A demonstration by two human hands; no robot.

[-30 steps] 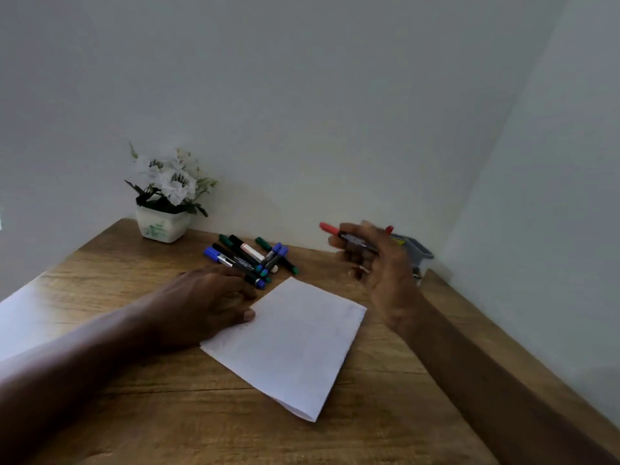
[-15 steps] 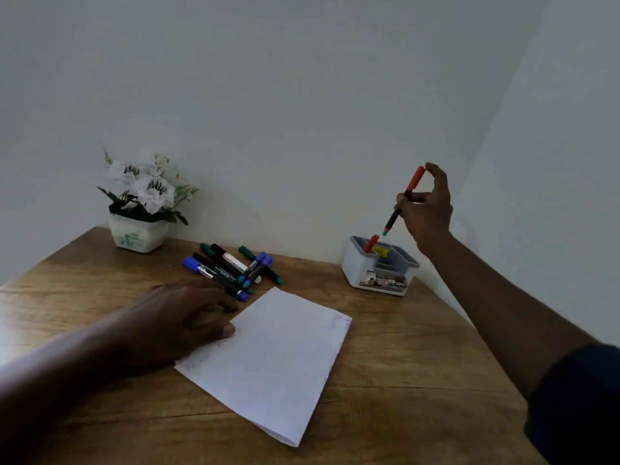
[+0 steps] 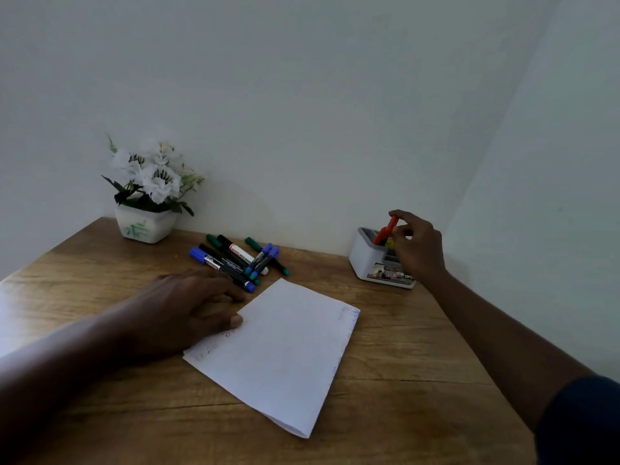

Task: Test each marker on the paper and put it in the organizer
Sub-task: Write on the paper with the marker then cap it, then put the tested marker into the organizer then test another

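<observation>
right hand (image 3: 416,245) pinches the red marker (image 3: 385,231), tilted in the organizer (image 3: 364,261) beneath that hand; left hand (image 3: 188,307) lies spread on the paper (image 3: 285,350). risk: a snagging release could tip the light organizer.

Head-worn view looks forward and down; close over the table (image 3: 402,347).

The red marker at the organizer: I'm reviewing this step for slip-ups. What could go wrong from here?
1. The red marker stands tilted in the organizer, pinched only at its top by the right hand. Released carelessly, it might catch the rim or tip out.
2. The left hand rests on the edge of the paper, with its fingers beside the loose marker pile. Reaching from there could scatter the markers or drag the paper.
</observation>
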